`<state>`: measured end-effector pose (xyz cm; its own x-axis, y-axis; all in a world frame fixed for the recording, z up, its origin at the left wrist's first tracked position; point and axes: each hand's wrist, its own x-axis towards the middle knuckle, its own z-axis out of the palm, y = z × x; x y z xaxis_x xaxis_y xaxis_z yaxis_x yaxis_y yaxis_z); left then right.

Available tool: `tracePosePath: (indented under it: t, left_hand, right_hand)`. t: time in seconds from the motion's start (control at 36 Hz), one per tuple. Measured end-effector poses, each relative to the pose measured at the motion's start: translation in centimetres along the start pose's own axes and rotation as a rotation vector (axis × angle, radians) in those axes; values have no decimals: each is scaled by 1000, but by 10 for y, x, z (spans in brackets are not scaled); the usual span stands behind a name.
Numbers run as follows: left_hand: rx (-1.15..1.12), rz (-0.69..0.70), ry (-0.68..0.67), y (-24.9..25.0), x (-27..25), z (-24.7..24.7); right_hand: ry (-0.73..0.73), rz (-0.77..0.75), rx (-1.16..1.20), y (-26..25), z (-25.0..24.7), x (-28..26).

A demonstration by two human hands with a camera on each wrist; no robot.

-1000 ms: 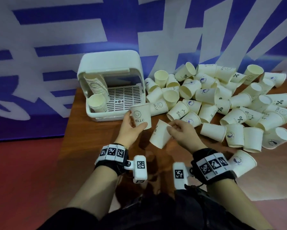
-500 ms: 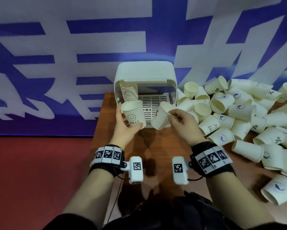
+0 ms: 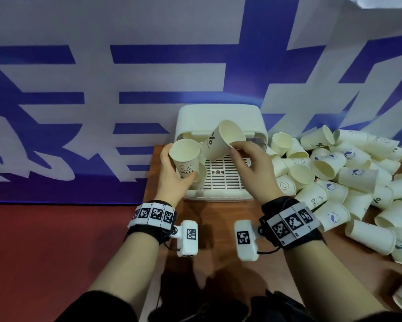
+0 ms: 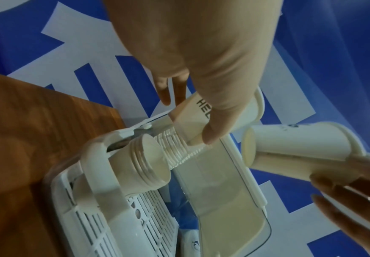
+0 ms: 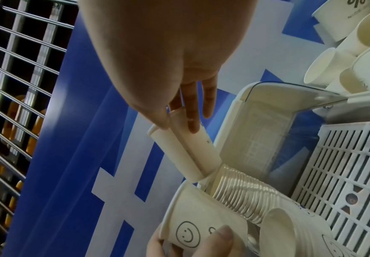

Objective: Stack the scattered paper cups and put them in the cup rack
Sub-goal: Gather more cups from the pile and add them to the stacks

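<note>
My left hand (image 3: 175,169) grips a white paper cup printed with a smiley and HELLO (image 3: 185,158), upright, over the left side of the white cup rack (image 3: 218,117). My right hand (image 3: 245,159) pinches the rim of a second cup (image 3: 221,141), tilted with its bottom toward the HELLO cup's mouth. In the left wrist view the HELLO cup (image 4: 206,113) sits just above a long nested cup stack (image 4: 177,149) lying in the rack, with the second cup (image 4: 289,146) to the right. The right wrist view shows the second cup (image 5: 186,153) above the HELLO cup (image 5: 192,217).
Several loose paper cups (image 3: 334,177) lie heaped on the wooden table (image 3: 218,214) right of the rack. The rack's slatted floor (image 3: 221,173) is bare on its right side. A blue and white banner (image 3: 125,77) hangs behind the table. Red floor lies to the left.
Both hands have carried their cups from the table up to the rack. The right hand's cup has risen and tipped above the HELLO cup.
</note>
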<state>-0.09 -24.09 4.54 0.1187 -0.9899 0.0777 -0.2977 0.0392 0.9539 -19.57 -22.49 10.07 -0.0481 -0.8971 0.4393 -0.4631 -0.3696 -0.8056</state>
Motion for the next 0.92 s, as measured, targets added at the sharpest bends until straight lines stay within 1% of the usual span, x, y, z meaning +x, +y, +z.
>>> tracePosePath:
  t: [0.08,0.17,0.25,0.36,0.44,0.58,0.72,0.92]
  left_hand:
    - [52,-6,0,-5,8,1]
    - [89,-11,-15,-11,14,4]
    - [75,-42,-50,-20,19,7]
    - [64,-47,-65,-29,21,10]
    - [70,-47,-78,-34,22,12]
    - [52,-53,-77,-47,23,11]
    - [53,-45,-112,-55,24,14]
    - [96,-53,-139,-67,25,16]
  right_hand:
    - [49,-17,35,2,5,2]
    - [49,-11,85,4,10,3]
    - [15,-35,98,6,17,6]
    - [-29,-60,96,9,23,7]
    - [-36,-69,86,13,28,7]
    - [-65,-58,78,17,32,7]
    - [-84,-38,65,22,34,6]
    - [-165,-73,32,34,45,6]
